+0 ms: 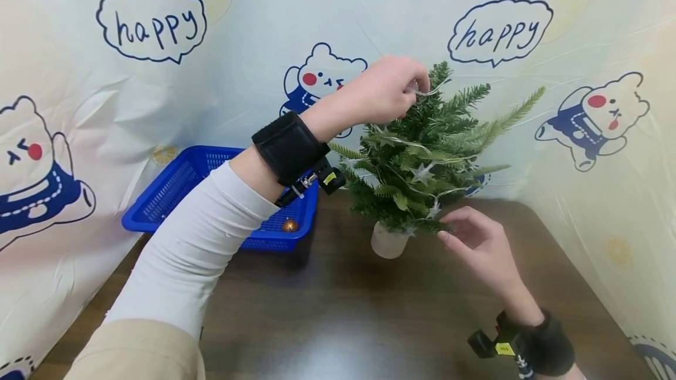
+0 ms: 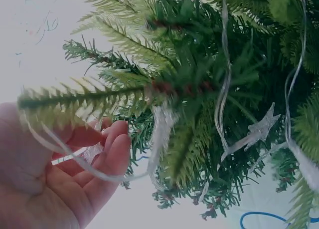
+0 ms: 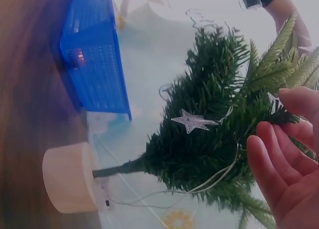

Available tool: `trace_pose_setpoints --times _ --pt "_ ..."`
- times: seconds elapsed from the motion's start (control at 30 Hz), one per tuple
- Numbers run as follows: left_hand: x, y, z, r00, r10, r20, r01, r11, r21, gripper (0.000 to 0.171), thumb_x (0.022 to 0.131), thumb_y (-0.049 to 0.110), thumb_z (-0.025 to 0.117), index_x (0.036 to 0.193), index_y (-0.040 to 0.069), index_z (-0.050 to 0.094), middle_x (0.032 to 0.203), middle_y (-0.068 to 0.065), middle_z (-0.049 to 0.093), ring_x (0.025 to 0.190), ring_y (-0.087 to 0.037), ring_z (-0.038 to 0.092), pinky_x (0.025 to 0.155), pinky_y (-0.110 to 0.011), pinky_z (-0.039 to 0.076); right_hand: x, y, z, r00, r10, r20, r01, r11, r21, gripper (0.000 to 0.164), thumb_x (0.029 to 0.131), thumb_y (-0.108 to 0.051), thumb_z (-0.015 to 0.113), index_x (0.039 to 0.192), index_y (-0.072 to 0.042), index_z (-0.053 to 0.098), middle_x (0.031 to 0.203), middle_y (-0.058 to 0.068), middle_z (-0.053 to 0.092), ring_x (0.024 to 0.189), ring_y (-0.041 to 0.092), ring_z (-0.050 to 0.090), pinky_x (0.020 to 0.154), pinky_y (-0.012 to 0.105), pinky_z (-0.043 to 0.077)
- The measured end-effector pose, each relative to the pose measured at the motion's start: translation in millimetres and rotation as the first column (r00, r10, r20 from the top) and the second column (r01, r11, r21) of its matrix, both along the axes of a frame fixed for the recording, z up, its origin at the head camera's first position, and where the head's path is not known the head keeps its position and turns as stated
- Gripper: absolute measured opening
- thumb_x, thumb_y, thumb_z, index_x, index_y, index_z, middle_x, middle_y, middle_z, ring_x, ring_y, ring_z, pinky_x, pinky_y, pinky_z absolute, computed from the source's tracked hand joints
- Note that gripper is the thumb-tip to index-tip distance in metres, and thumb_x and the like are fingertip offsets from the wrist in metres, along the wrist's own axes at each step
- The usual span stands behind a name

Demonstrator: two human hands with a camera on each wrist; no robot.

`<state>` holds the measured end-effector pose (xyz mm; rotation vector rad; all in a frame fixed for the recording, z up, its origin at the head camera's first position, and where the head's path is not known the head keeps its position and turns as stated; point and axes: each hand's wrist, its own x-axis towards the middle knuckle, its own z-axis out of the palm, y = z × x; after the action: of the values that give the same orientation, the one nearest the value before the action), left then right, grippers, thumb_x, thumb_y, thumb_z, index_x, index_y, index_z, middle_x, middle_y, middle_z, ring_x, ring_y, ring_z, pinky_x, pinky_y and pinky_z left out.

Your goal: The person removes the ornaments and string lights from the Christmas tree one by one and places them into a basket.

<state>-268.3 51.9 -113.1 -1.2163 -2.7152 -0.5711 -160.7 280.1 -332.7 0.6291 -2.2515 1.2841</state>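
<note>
Nearest the camera, a beige sleeve (image 1: 137, 350) gives way to a white under-sleeve (image 1: 182, 251) and a black wrist strap (image 1: 285, 148) on the left arm, which reaches up toward the crown of a small artificial Christmas tree (image 1: 391, 183). The tree stands upright on a pale round base (image 1: 389, 242) on the dark wooden desk (image 1: 338, 309).

Of the two hands, the left hand (image 1: 388, 90) curls its fingers around clear wire from the star string lights (image 1: 422, 173); the left wrist view shows a slack loop crossing the palm. The right hand (image 1: 483, 251) has thumb and fingers on either side of a lower branch tip, near a star; whether they pinch it, I cannot tell. More of the string drapes across the branches, its stars lying among the needles.

I judge the lights very light and limp, the wire smooth and prone to snag on the bristly needles, the stars thin and easily cracked. Best hold the wire close beside a star, not the star's points. The branches look springy and should bend rather than break.

Left of the tree, a blue plastic basket (image 1: 274, 244) holds an orange bauble (image 1: 290, 225).
</note>
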Motion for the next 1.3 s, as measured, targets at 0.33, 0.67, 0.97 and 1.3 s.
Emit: trace_pose_setpoints --times 0.33,0.67,0.97,1.3 --pt "0.2 3 7.6 0.998 0.013 -0.068 -0.010 0.999 0.047 0.020 0.098 0.024 0.051 0.108 0.008 0.058 0.119 -0.003 0.061 0.097 -0.013 0.059 0.092 -0.022 0.045 2.5 -9 1.8 0.998 0.045 -0.037 -0.043 0.998 0.041 0.031 0.075 0.007 0.073 0.103 -0.006 0.066 0.092 -0.002 0.064 0.070 0.008 0.063 0.064 0.021 0.054" --pt "0.0 2 17.9 0.992 0.006 -0.129 -0.010 1.000 -0.027 0.026 0.099 0.024 0.048 0.108 0.013 0.070 0.124 0.000 0.060 0.116 -0.011 0.050 0.102 -0.024 0.038 1.1 -29 -7.8 0.986 0.079 -0.145 -0.068 0.995 0.076 0.029 0.075 0.006 0.074 0.100 -0.007 0.067 0.086 0.002 0.065 0.071 0.006 0.062 0.063 0.020 0.053" --pt "2.8 -4 23.5 0.991 -0.006 -0.133 -0.006 0.996 -0.085 0.035 0.103 0.022 0.035 0.125 0.014 0.061 0.127 0.002 0.062 0.090 -0.008 0.054 0.094 -0.019 0.042 8.5 -39 -3.8 0.964 0.150 -0.221 -0.122 0.984 0.132 0.044 0.071 0.004 0.077 0.112 -0.002 0.065 0.088 0.003 0.066 0.072 0.006 0.062 0.062 0.017 0.052" --pt "3.8 -7 21.3 0.994 0.042 -0.100 -0.046 0.998 -0.047 0.035 0.104 0.026 0.033 0.124 0.012 0.058 0.126 0.000 0.060 0.095 -0.009 0.054 0.093 -0.019 0.042 3.7 16 32.1 0.766 -0.502 -0.401 0.335 0.845 -0.417 0.025 0.076 -0.004 0.072 0.095 0.010 0.067 0.094 -0.002 0.068 0.085 0.008 0.061 0.077 0.016 0.048"
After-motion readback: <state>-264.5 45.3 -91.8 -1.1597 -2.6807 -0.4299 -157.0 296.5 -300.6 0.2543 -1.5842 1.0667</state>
